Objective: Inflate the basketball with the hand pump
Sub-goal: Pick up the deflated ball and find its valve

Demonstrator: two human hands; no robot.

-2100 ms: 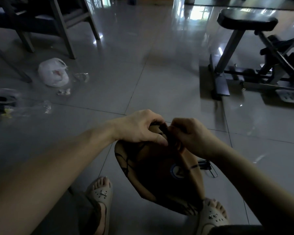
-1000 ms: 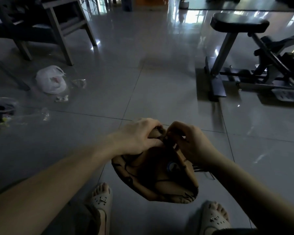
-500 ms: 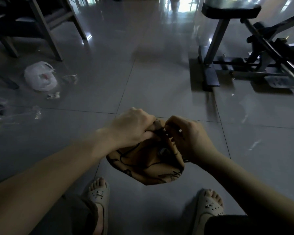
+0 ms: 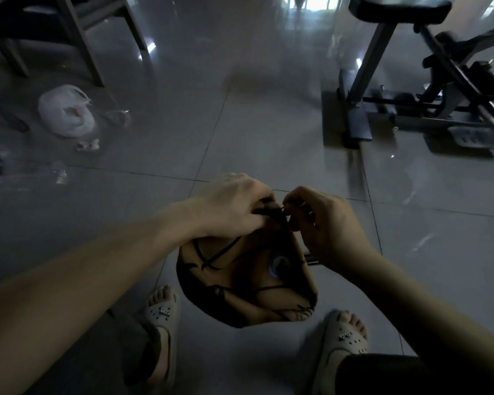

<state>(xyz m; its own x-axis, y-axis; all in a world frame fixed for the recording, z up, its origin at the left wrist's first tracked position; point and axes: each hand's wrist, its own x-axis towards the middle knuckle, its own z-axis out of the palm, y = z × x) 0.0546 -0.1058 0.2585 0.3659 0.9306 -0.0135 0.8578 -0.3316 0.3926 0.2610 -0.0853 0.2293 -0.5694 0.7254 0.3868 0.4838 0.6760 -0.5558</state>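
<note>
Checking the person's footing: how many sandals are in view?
2. The left sandal is on the floor at the lower left of the deflated basketball; the right sandal is at its lower right. Both are worn, and none seems hidden.

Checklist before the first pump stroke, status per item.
1. Basketball needs air: ok, it is collapsed and folded.
2. Left hand grips the ball's top edge: ok.
3. Right hand pinches a small dark piece at that edge: ok.
4. Needle seated in the valve: cannot tell, the hands hide it.
5. Pump in hand: not ok. A dark object lies on the floor under the right wrist; cannot tell if it is the pump.
</note>
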